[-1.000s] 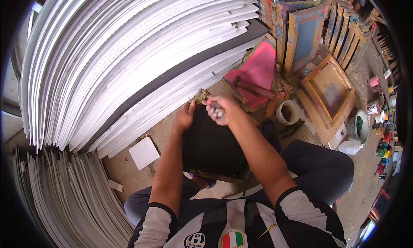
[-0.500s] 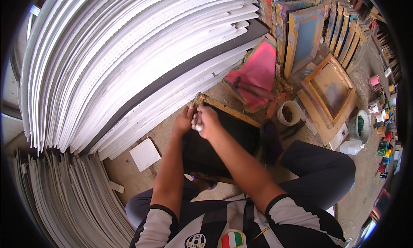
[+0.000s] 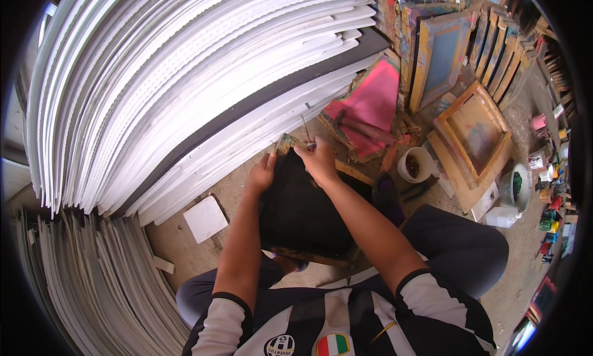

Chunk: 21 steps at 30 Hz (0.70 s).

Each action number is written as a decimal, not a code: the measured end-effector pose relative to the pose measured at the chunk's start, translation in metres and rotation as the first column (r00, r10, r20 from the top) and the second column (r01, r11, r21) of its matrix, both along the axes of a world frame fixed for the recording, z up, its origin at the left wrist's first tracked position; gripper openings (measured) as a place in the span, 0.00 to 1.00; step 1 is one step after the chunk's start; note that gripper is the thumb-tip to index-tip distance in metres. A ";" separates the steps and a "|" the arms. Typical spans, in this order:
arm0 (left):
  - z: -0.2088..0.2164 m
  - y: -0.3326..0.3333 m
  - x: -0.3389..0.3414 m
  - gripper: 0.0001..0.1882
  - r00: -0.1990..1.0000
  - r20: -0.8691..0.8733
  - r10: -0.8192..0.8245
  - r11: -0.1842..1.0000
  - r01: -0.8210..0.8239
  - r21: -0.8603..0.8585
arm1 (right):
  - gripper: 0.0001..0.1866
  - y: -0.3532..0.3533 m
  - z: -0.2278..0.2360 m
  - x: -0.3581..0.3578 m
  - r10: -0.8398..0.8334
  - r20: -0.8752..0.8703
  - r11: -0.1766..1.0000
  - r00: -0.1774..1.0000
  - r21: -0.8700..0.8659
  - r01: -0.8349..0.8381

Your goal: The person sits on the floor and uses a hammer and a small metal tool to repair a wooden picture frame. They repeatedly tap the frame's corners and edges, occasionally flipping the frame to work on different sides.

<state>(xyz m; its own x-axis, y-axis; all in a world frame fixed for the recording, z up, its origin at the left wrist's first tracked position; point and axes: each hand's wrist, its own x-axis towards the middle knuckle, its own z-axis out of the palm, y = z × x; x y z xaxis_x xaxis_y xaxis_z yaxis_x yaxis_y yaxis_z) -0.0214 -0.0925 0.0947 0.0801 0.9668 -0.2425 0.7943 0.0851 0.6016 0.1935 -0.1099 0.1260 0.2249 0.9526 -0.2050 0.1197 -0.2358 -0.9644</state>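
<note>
A wooden frame covered with black fabric (image 3: 306, 211) lies tilted between my legs, its far corner towards the white stacks. My left hand (image 3: 262, 172) grips the frame's left edge near that corner, fingertips up by the bare wood. In my right hand (image 3: 320, 163), closed just right of the corner, is a thin metal-shafted tool (image 3: 306, 128) like a screwdriver. Its shaft points up and away, and my fingers cover most of its handle. A fold of the black fabric rises towards my right hand.
Tall stacks of white sheets (image 3: 185, 102) fill the left. Ahead to the right are a hammer (image 3: 364, 128) on pink fabric, a white bucket (image 3: 412, 164) and an old wooden frame (image 3: 472, 133). A white square piece (image 3: 206, 219) lies on the floor; paint pots line the far right.
My right hand has moved right, away from the frame's corner, and the tool's thin shaft now shows. The black fabric near the corner has lifted. My left hand stays at the edge.
</note>
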 end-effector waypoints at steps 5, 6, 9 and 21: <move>0.024 -0.007 0.009 0.39 0.999 -0.023 0.050 0.998 -0.051 -0.049 | 0.17 0.022 -0.004 -0.020 -0.062 0.240 0.987 0.969 0.156 0.025; 0.033 -0.007 0.015 0.40 0.997 -0.015 0.069 0.994 -0.070 -0.081 | 0.17 0.025 -0.014 -0.019 -0.053 0.227 0.987 0.973 0.163 0.015; 0.029 -0.005 0.023 0.39 0.999 0.012 0.043 0.998 -0.043 -0.055 | 0.14 0.034 -0.065 0.007 -0.121 0.199 0.986 0.972 0.138 0.095; 0.012 -0.004 0.002 0.37 0.996 -0.061 0.068 0.996 -0.064 0.064 | 0.16 -0.001 -0.162 0.198 0.189 0.635 0.979 0.749 -0.177 -0.097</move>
<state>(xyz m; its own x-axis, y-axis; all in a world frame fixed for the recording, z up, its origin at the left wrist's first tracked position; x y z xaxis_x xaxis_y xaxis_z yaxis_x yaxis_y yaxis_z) -0.0194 -0.0961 0.1069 0.0019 0.9828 -0.1844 0.8244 0.1029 0.5566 0.3920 -0.1111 -0.0360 0.2102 0.9609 -0.1800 0.7450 -0.2767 -0.6070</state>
